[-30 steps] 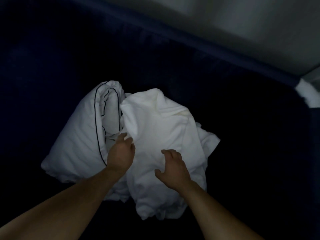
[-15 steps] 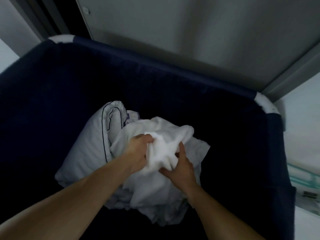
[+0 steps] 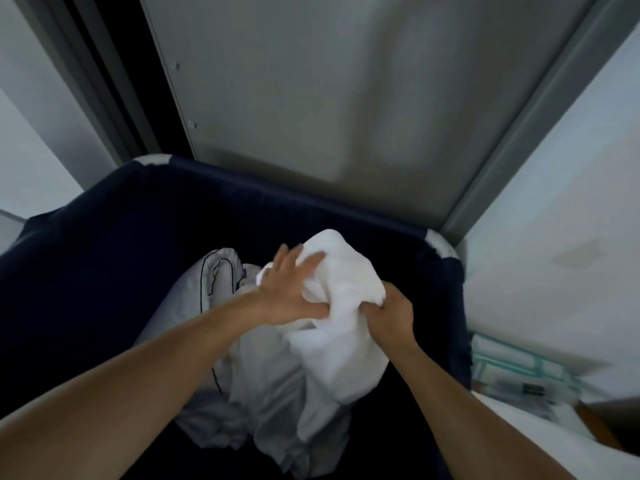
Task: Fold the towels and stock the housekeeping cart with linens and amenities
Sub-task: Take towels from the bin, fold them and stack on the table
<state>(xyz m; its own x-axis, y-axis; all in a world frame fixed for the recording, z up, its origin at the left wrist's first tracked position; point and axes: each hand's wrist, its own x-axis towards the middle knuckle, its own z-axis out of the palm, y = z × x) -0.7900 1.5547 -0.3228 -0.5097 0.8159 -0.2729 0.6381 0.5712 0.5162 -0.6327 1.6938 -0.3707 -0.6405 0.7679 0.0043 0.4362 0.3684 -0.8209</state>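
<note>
A crumpled white towel is lifted above the pile inside a dark navy fabric bin. My right hand is clenched on the towel's lower right bunch. My left hand lies against the towel's left side, fingers spread over it and thumb pressed into the cloth. Under the towel lies more white linen, and a white pillowcase with dark piping rests to the left in the bin.
A grey metal panel rises behind the bin, with a dark gap to its left. A white wall stands at the right. Pale green-edged shelving with small items sits low right, beside the bin's wall.
Both hands have gathered the towel and raised it up and to the right, off the pile. My view has lifted, so the panel behind the bin now shows.
</note>
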